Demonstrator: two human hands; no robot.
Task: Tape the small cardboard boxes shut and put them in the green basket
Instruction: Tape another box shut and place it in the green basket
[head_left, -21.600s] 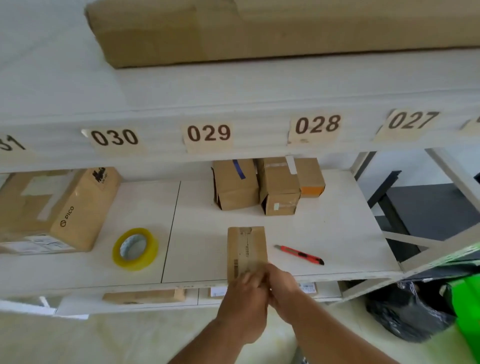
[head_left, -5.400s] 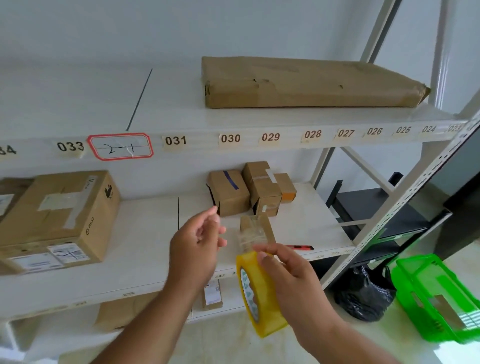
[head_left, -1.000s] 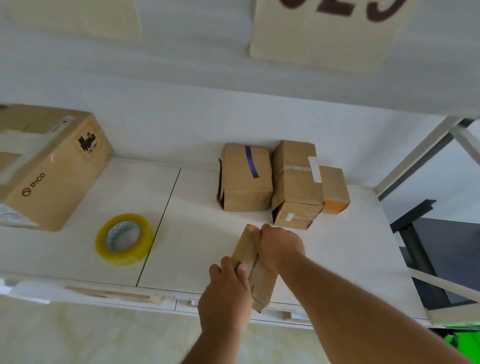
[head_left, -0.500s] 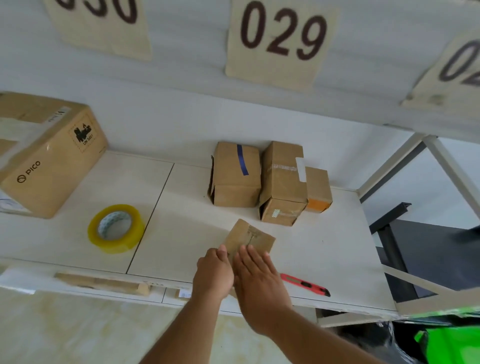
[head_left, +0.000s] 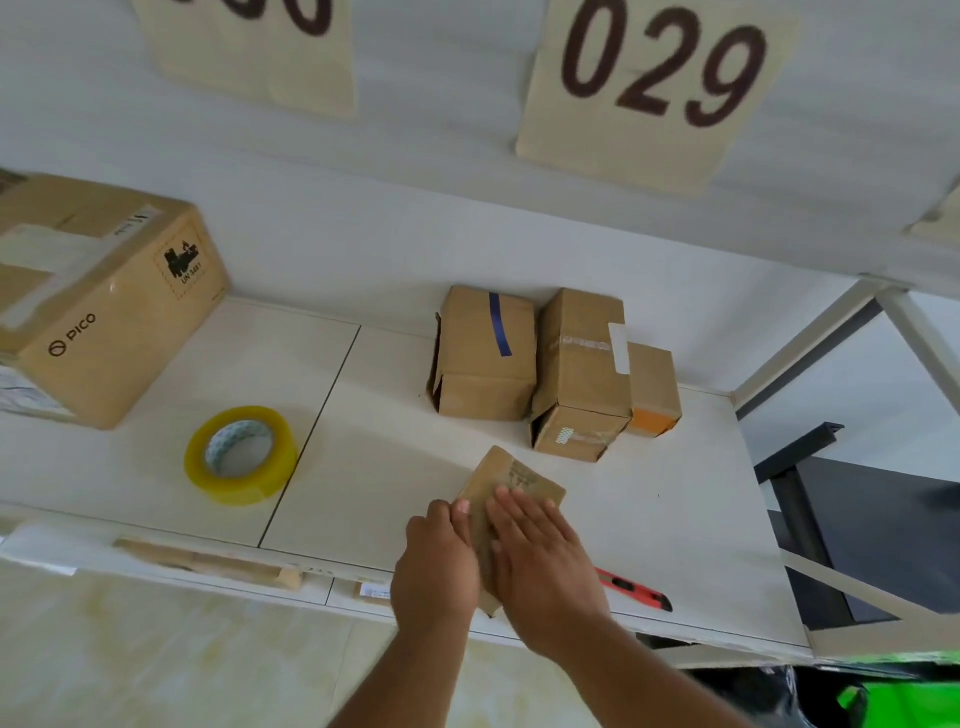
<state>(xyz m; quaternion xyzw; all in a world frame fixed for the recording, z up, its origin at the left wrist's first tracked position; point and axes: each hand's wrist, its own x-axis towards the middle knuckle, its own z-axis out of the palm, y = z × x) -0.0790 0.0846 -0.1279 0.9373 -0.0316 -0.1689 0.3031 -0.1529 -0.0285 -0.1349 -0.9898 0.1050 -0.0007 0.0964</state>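
A small cardboard box (head_left: 511, 480) lies near the front of the white shelf (head_left: 675, 519). My right hand (head_left: 540, 561) presses flat on its top with straight fingers. My left hand (head_left: 439, 561) grips the box's left side, fingers curled against it. Three more small boxes stand at the back: one with a blue stripe (head_left: 488, 353), a taller taped one (head_left: 579, 374) and a small one with an orange end (head_left: 652, 389). A yellow tape roll (head_left: 240, 454) lies to the left. A corner of the green basket (head_left: 904, 699) shows at the bottom right.
A large PICO carton (head_left: 98, 301) stands at the far left of the shelf. A red box cutter (head_left: 634, 590) lies right of my right hand near the front edge. Number labels hang on the upper shelf edge (head_left: 467, 171). A black frame (head_left: 800, 467) stands to the right.
The camera has moved closer to the shelf. My right hand has slid a little along the box top; my left hand stays on its side. The box lies in the same place.
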